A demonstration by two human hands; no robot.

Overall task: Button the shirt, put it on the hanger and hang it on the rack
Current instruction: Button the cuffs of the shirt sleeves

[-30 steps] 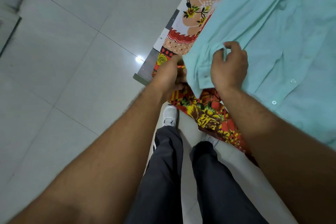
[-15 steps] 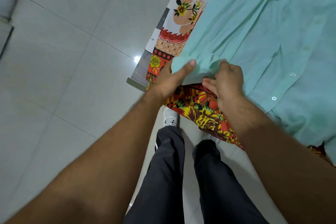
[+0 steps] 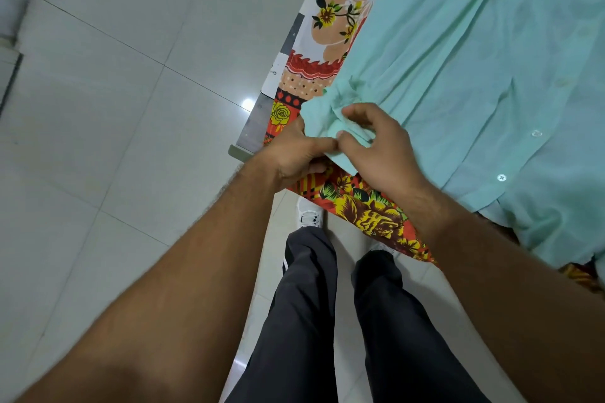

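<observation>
Shirt (image 3: 458, 59), thin wrinkled mint fabric; left hand (image 3: 294, 157) and right hand (image 3: 383, 154) pinch its bunched cuff (image 3: 327, 118) over flowered tablecloth (image 3: 370, 216).

We look down on a floor (image 3: 114, 108) of large pale glossy tiles, one bright glint of light (image 3: 247, 104) beside the grey counter (image 3: 252, 131), which a red, yellow and peach floral cloth (image 3: 370, 216) covers.

Single head view looks steeply down, close over the table edge (image 3: 248, 137); floor (image 3: 98, 108) beyond.
</observation>
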